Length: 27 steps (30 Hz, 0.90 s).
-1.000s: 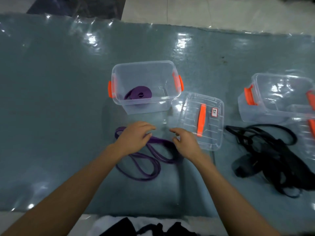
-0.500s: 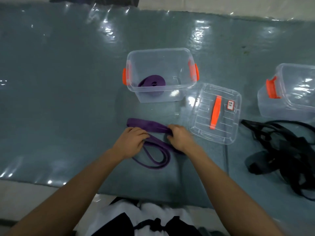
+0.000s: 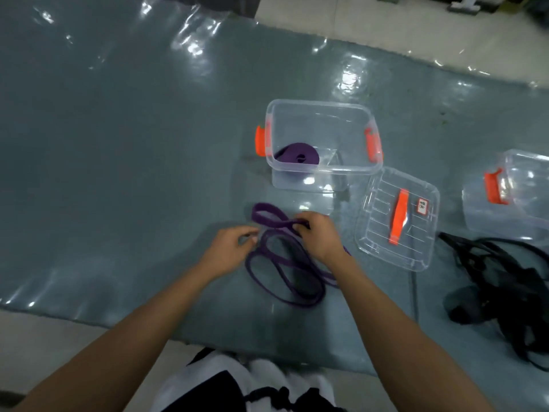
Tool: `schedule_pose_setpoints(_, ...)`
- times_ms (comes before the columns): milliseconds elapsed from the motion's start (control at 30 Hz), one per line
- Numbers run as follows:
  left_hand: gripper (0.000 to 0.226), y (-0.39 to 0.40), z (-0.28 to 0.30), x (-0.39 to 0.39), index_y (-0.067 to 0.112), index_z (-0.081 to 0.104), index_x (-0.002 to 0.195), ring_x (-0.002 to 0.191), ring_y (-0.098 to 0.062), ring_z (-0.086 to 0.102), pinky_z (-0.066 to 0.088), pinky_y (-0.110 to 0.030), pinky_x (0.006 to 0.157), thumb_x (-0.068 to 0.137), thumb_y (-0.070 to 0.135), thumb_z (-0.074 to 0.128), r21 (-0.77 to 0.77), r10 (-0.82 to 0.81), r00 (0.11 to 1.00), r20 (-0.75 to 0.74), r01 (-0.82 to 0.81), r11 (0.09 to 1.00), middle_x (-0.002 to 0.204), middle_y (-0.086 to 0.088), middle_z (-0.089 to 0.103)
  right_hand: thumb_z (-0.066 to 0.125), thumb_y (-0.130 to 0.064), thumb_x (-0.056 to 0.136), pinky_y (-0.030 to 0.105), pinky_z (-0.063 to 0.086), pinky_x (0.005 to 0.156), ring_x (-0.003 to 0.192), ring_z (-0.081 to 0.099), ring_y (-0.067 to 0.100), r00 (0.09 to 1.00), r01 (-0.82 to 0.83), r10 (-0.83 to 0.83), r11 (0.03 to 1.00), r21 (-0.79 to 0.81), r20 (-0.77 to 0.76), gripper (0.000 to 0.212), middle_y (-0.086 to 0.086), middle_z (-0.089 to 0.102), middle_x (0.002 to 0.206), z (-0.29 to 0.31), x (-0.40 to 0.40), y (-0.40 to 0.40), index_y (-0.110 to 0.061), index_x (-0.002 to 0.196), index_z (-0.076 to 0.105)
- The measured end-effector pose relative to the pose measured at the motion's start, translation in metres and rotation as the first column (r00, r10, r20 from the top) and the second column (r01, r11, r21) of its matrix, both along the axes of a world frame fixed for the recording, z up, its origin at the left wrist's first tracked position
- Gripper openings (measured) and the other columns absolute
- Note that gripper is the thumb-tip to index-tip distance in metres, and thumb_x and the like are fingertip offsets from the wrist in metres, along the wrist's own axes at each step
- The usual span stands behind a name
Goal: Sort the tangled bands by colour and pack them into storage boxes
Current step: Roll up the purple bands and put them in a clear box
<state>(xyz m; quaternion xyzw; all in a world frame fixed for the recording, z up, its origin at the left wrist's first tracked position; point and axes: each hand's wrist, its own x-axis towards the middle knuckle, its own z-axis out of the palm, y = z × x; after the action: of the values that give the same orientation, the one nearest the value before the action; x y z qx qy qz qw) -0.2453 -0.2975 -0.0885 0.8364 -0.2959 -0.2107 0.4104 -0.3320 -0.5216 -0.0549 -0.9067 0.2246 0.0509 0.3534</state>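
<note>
Gripping the loose purple band (image 3: 285, 263) on the worktop (image 3: 118, 173) before the open box (image 3: 322, 144), our right hand (image 3: 319, 236) pinches one end while our left hand (image 3: 230, 251) curls round a strand. If the fold slackens, we judge the loops could spring apart and tangle.

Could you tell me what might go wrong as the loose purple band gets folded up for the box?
The purple band lies in several overlapping loops, so pulling with the right hand and left hand may tighten a tangle. The clear box already holds a rolled band; a loose bundle could spring open there. The black bands lie close and might snag.
</note>
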Motion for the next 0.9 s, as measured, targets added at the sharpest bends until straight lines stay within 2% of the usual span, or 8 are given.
schedule_pose_setpoints(67, 0.022, -0.006, 0.004, 0.015, 0.007, 0.074, 0.116, 0.106, -0.014, 0.067, 0.051, -0.035, 0.101, 0.096, 0.011, 0.066, -0.021, 0.106, 0.983, -0.147, -0.11, 0.994, 0.115, -0.005, 0.074, 0.066, -0.015, 0.091, 0.026, 0.05, 0.077, 0.079, 0.063, 0.011, 0.99, 0.105, -0.108, 0.994, 0.042, 0.09, 0.012, -0.007, 0.072, 0.085, 0.02, 0.003, 0.001, -0.019, 0.099, 0.075)
schedule_pose_setpoints(167, 0.025, -0.026, 0.024, 0.034, 0.001, 0.069, 0.121, 0.103, -0.013, 0.063, 0.05, -0.027, 0.096, 0.098, 0.009, 0.063, -0.088, 0.192, 0.923, -0.335, -0.233, 0.968, 0.119, -0.014, 0.072, 0.067, -0.01, 0.091, 0.015, 0.046, 0.071, 0.071, 0.06, 0.005, 0.95, 0.21, -0.237, 0.967, 0.143, 0.204, 0.012, -0.007, 0.07, 0.081, 0.049, 0.006, 0.003, -0.012, 0.1, 0.075)
schedule_pose_setpoints(300, 0.029, -0.054, 0.06, 0.046, 0.012, 0.063, 0.129, 0.104, -0.014, 0.063, 0.051, -0.026, 0.074, 0.1, 0.017, 0.06, -0.201, 0.109, 0.816, -0.568, -0.266, 0.943, 0.117, -0.003, 0.068, 0.067, -0.005, 0.09, 0.019, 0.051, 0.073, 0.077, 0.066, 0.009, 0.925, 0.251, -0.31, 0.933, 0.258, 0.219, 0.014, -0.002, 0.073, 0.086, 0.07, 0.005, 0.011, -0.011, 0.1, 0.075)
schedule_pose_setpoints(433, 0.015, -0.07, 0.081, 0.045, 0.011, 0.064, 0.114, 0.098, -0.02, 0.07, 0.056, -0.027, 0.071, 0.1, 0.01, 0.059, -0.286, 0.043, 0.692, -0.72, -0.352, 0.891, 0.108, -0.008, 0.072, 0.063, 0.0, 0.093, 0.019, 0.053, 0.076, 0.081, 0.067, 0.007, 0.907, 0.273, -0.363, 0.893, 0.357, 0.214, 0.019, 0.001, 0.074, 0.093, 0.083, -0.002, 0.022, -0.009, 0.105, 0.073)
schedule_pose_setpoints(567, 0.023, -0.072, 0.091, 0.04, 0.01, 0.051, 0.116, 0.078, -0.021, 0.074, 0.062, -0.031, 0.07, 0.097, -0.001, 0.058, -0.311, 0.018, 0.512, -0.859, -0.549, 0.776, 0.097, -0.014, 0.073, 0.062, 0.003, 0.093, 0.015, 0.052, 0.074, 0.079, 0.067, 0.0, 0.892, 0.312, -0.407, 0.87, 0.382, 0.196, 0.021, 0.003, 0.074, 0.095, 0.093, -0.011, 0.031, -0.005, 0.108, 0.072)
schedule_pose_setpoints(700, 0.028, -0.076, 0.101, 0.046, -0.002, 0.056, 0.123, 0.076, -0.028, 0.068, 0.061, -0.041, 0.078, 0.095, -0.007, 0.056, -0.371, -0.01, 0.616, -0.787, -0.46, 0.807, 0.1, -0.022, 0.069, 0.063, 0.0, 0.093, 0.014, 0.05, 0.074, 0.082, 0.068, 0.002, 0.897, 0.339, -0.415, 0.866, 0.369, 0.152, 0.02, 0.002, 0.074, 0.097, 0.098, -0.018, 0.032, -0.009, 0.109, 0.072)
schedule_pose_setpoints(833, 0.016, -0.082, 0.12, 0.052, -0.003, 0.069, 0.105, 0.067, -0.023, 0.071, 0.063, -0.039, 0.066, 0.093, -0.008, 0.059, -0.414, 0.06, 0.836, -0.545, -0.331, 0.848, 0.088, -0.018, 0.071, 0.065, -0.002, 0.091, 0.022, 0.054, 0.08, 0.091, 0.069, 0.011, 0.889, 0.334, -0.413, 0.881, 0.336, 0.2, 0.022, -0.002, 0.074, 0.099, 0.107, -0.013, 0.03, -0.015, 0.107, 0.072)
schedule_pose_setpoints(900, 0.01, -0.086, 0.13, 0.054, -0.002, 0.071, 0.1, 0.064, -0.02, 0.07, 0.062, -0.037, 0.061, 0.092, -0.003, 0.065, -0.436, 0.095, 0.884, -0.457, -0.316, 0.843, 0.082, -0.015, 0.071, 0.064, -0.002, 0.09, 0.027, 0.057, 0.081, 0.09, 0.07, 0.012, 0.89, 0.316, -0.393, 0.898, 0.306, 0.233, 0.022, -0.002, 0.074, 0.098, 0.113, -0.008, 0.029, -0.015, 0.107, 0.071)
